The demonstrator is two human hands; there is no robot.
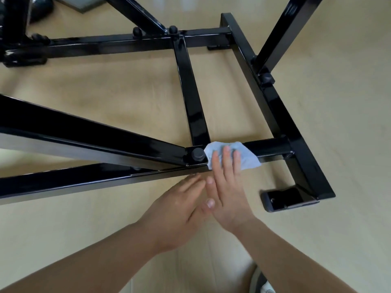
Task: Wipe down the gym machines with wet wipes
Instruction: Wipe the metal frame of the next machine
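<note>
A glossy black steel machine frame (273, 148) lies low over the beige floor, its square bars forming a rectangle with a cross bar. A pale blue wet wipe (245, 158) is draped over the near horizontal bar, right of a round black bolt cap (197, 154). My right hand (226, 187) presses the wipe onto the bar with straight fingers. My left hand (179, 210) lies flat beside it, its fingertips touching the lower edge of the same bar, its thumb against my right hand.
A thick diagonal bar (84, 134) runs in from the left to the bolt. A black foot plate (285, 199) sits on the floor at the frame's near right corner. An upright post (281, 34) rises at the back right. A shoe tip (262, 284) shows at the bottom.
</note>
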